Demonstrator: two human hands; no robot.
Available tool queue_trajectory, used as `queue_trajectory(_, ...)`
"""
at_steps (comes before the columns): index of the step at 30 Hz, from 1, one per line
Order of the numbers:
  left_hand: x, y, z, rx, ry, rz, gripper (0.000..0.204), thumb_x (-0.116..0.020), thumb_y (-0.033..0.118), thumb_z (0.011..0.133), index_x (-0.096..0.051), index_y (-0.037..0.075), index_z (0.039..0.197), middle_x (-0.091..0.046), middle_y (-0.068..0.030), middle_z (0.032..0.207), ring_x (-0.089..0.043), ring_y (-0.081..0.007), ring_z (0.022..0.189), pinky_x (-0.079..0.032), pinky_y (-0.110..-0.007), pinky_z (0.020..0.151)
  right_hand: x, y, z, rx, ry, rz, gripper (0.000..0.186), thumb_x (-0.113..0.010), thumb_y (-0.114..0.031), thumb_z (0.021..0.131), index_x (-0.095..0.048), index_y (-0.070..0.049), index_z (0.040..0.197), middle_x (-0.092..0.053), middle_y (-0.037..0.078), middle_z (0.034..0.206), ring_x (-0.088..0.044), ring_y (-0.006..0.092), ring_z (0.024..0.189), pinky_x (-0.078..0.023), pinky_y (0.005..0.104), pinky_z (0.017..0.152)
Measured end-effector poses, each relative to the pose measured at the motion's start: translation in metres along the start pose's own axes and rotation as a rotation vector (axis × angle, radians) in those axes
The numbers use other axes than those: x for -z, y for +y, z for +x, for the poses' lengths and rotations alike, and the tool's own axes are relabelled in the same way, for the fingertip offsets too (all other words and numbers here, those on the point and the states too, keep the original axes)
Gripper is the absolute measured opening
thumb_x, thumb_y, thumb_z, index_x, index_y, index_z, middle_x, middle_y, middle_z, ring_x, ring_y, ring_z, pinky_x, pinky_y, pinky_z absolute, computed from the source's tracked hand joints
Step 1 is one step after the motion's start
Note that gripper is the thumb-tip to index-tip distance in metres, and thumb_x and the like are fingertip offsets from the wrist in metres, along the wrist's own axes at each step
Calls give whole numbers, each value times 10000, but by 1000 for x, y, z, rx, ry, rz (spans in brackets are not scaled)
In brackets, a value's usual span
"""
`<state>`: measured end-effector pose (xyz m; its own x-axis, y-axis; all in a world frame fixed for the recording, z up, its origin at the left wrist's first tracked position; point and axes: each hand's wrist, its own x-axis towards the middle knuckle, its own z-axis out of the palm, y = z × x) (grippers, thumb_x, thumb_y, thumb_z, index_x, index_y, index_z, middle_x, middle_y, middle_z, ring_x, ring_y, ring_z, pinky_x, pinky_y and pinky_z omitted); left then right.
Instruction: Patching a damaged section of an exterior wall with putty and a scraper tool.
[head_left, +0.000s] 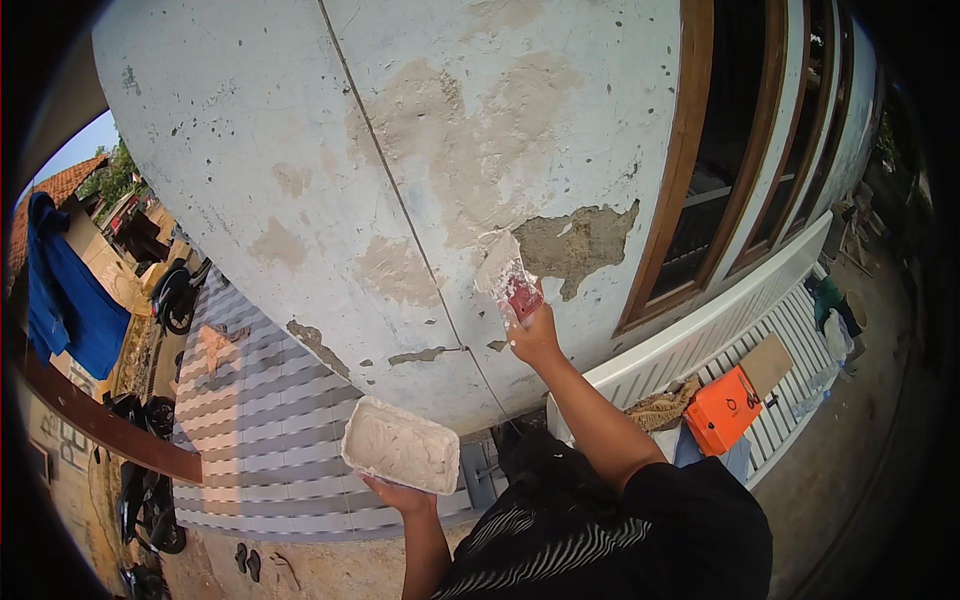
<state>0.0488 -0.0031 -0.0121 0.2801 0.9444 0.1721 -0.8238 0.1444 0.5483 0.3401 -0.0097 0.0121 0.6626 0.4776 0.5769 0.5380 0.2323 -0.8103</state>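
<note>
Right hand: wrapped around the red handle of a scraper (511,281), fist (533,336) closed, knuckles toward the camera.
Right arm: reaching out from a black sleeve (700,515), the forearm (595,415) slanting up and leftward to the wall.
Scraper: blade aimed up and slightly left, smeared with pale paste, at the left end of a bare grey patch (585,245); whether its edge touches the wall I cannot tell.
Left hand: under the near side of a tray (405,478), palm (402,496) bearing it and gripping its underside; most fingers are hidden, so their exact spread I cannot tell.
Left arm: rising nearly straight from the lower edge, lower than the right.
Tray: rectangular, tilted toward the camera, coated and filled with pale paste (400,438), held well apart from the scraper.
Wall (225,130): pale blue, with beige patches above and left of the scraper.
Window frame (683,130): brown, right of the bare grey patch.
</note>
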Motion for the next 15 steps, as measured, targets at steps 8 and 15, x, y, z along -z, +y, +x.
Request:
queue_trajectory(8, 4, -3, 1, 40, 17, -61, 721, -275, 636, 907, -221, 163, 1448, -265, -93, 1478, -324, -350, 1321, -310, -517, 1063, 29, -1, 20, -326, 147, 601, 133, -615, -127, 893, -567, -61, 997, -585, 5, 766, -495, 72, 593, -375, 232, 494)
queue_trajectory(15, 3, -4, 4, 19, 5, -30, 719, -263, 649, 905, -256, 168, 1439, -298, -74, 1466, -345, -329, 1309, -316, -504, 1059, -2, 30, 18, -586, 212, 831, 84, -620, -145, 892, -584, -73, 868, -553, -17, 692, -467, 87, 522, -373, 246, 443)
